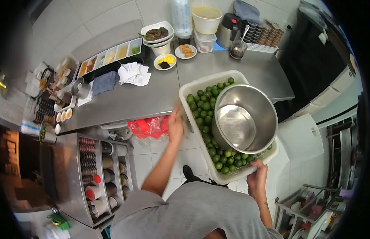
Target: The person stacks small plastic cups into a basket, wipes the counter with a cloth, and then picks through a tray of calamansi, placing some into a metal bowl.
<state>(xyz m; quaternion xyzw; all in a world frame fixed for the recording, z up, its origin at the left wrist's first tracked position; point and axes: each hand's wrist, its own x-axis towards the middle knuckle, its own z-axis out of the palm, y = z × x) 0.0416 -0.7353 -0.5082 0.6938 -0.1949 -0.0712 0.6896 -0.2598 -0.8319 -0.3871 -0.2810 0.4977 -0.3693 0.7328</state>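
Observation:
A white plastic basket (237, 176) full of green limes (205, 107) is in front of me, its far end over the steel counter. On top of the limes rests a steel pot (268, 115), tilted so that its bare inside shows. My right hand (258, 177) grips the near right corner of the basket, with the thumb over the rim and the fingers mostly hidden beneath. Beside the basket's left side is my left hand (176, 126), smeared by motion. Whether it touches the basket I cannot make out.
The steel counter (161, 89) carries a condiment tray (109, 57), papers (133, 74), a blue cloth (104, 83), a plate of yellow and black food (165, 61) and a thermos (228, 31). Red plastic bags (147, 127) lie below. A shelf rack (99, 175) stands left, a metal cart (308, 215) right.

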